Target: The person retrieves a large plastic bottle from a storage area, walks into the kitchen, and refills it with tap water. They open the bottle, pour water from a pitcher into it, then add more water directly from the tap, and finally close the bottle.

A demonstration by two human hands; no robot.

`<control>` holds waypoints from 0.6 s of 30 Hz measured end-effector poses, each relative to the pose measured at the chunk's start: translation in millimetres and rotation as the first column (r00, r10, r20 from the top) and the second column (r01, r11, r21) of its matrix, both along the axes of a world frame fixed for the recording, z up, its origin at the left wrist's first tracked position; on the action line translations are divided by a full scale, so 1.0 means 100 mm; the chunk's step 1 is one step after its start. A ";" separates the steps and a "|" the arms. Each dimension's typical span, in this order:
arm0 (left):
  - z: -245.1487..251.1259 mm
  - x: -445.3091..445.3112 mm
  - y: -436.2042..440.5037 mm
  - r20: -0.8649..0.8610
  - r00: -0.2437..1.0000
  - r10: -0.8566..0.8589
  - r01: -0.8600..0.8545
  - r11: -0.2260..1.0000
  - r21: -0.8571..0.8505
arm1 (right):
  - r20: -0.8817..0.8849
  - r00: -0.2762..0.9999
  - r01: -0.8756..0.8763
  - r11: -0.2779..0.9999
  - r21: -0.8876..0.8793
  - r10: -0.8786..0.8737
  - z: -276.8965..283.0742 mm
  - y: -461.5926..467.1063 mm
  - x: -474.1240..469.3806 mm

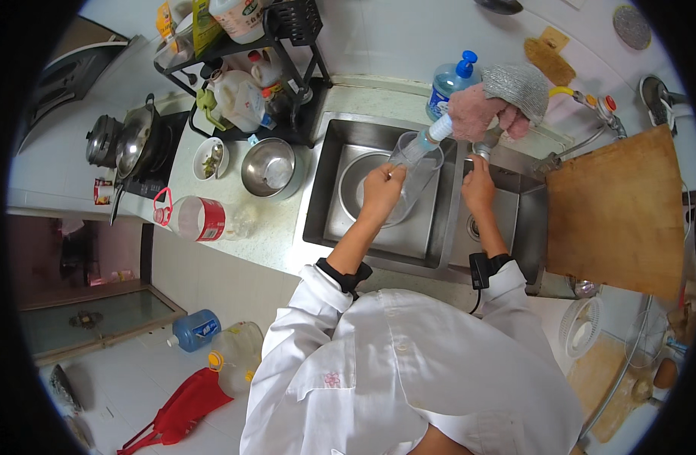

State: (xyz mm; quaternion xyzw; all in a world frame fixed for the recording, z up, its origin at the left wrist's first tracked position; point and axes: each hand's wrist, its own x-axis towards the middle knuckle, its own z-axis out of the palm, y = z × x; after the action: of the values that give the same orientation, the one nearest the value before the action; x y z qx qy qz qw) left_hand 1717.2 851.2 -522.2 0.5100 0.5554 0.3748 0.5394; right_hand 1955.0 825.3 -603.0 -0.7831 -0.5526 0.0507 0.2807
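Observation:
My left hand [385, 185] is closed at the near side of a clear plastic pitcher [419, 170], apparently on its handle. The pitcher tilts over a round metal basin [353, 187] in the larger steel sink bowl. A white flexible faucet spout [440, 129] points into the pitcher's mouth; whether water runs is hard to tell. My right hand [477, 182] reaches up to a metal fitting [482, 149] beneath the cloths, above the smaller sink bowl, fingertips touching it. A pink cloth [476, 111] and a silvery scouring cloth [516, 94] drape over the faucet.
A blue pump bottle [447, 88] stands behind the sink. Left on the counter are a steel pot [268, 169], a white bowl with food scraps [210, 159], a large plastic bottle [197, 218] and a black rack of bottles [234, 51]. A wooden cutting board [615, 210] leans at right.

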 end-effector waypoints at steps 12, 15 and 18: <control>0.01 0.03 0.03 0.039 0.999 0.008 -0.007 1.000 -0.014 | -0.035 0.999 0.011 0.998 0.055 -0.009 -0.03 0.01 -0.02; -0.01 0.05 0.04 -0.135 0.990 0.046 -0.026 0.989 0.147 | -0.017 0.999 -0.046 0.995 0.089 0.047 -0.06 0.00 0.00; -0.02 0.08 0.06 -0.224 0.971 0.077 -0.038 0.984 0.172 | -0.046 0.992 -0.109 0.984 0.138 0.117 -0.08 0.00 0.00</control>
State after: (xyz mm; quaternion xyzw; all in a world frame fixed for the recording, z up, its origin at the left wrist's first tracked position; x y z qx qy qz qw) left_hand 1725.6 857.6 -523.9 0.5770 0.5954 0.3738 0.4157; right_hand 1955.1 825.3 -610.7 -0.7280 -0.5905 0.0500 0.3446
